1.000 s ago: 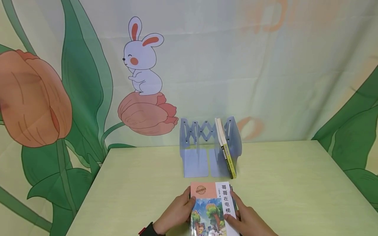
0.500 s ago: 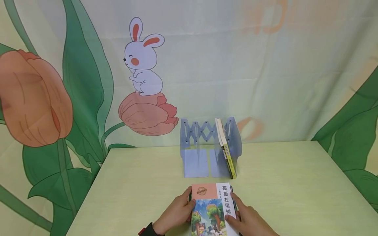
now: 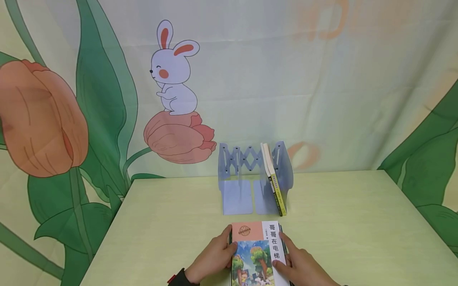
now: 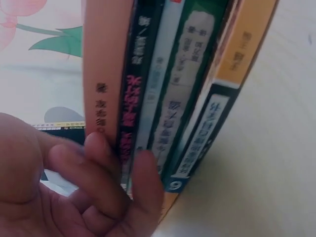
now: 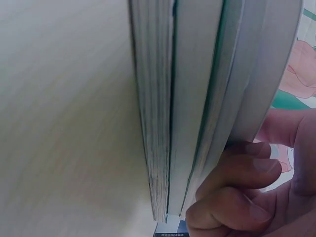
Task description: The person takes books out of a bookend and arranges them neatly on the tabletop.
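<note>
Two hands are gripping a stack of books [image 3: 252, 258], which is lying at six o'clock in the head view, over the near part of the pale table [image 3: 161, 222]. The left hand [image 3: 214, 252] is clamping the stack's nine o'clock side, its thumb pressing at the cover's edge. The right hand [image 3: 304, 266] is holding the three o'clock side, its thumb resting on the cover's white strip. The hands are keeping the stack between them, well apart from each other. The top cover is showing a pink block, painted trees and large Chinese characters (its lower end is being cut off by the frame).

In the left wrist view, the spines are lining up from the top book down: salmon, black with magenta lettering, pale blue, green, then orange and dark. In the right wrist view, curled fingers are touching the page edges [image 5: 192, 98]. Whether the stack is touching the table, I cannot tell.

At twelve o'clock from the stack, a blue book rack [image 3: 237, 198] is standing apart from it; two books [image 3: 278, 194] are leaning inside its three o'clock section, tops tilting toward eleven. Behind, a backdrop [image 3: 236, 79] is hanging, a white rabbit [image 3: 175, 79] sitting at eleven o'clock.
</note>
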`<state>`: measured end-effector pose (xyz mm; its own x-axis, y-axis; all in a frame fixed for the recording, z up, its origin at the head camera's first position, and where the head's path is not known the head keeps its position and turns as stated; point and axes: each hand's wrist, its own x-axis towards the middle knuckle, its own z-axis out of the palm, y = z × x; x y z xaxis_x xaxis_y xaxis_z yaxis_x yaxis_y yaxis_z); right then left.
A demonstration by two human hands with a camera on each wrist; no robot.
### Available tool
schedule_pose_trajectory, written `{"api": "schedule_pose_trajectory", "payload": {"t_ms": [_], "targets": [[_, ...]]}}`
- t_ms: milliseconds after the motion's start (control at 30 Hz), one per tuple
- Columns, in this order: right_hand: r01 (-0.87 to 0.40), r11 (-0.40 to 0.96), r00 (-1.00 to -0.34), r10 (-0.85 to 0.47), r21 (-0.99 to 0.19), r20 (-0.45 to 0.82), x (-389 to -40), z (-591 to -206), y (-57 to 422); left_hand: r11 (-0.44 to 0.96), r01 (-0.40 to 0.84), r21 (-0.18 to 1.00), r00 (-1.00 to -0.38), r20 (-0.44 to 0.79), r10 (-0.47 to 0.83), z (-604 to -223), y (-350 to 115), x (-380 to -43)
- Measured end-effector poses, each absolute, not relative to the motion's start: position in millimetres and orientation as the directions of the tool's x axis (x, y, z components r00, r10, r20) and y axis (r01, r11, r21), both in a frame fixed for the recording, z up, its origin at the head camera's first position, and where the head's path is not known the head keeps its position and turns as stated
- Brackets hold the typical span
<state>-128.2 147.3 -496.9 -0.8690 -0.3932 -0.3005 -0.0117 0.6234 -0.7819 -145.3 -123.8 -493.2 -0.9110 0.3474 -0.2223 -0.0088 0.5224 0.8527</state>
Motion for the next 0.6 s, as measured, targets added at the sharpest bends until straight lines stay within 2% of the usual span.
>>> {"api": "schedule_pose_trajectory", "payload": {"t_ms": [333,600], "targets": [[-0.048,0.654,-0.907,-0.345,-0.755,-0.241,-127,-492,149,0.581,0.036,0.813,-0.930,-0.186,0.317,-482,-128,-146],[-0.004,0.677,-0.944,-0.245,-0.736,-0.220,-127,-483,148,0.590,0.110,0.800,-0.935,-0.118,0.334,-473,-128,-143]]}}
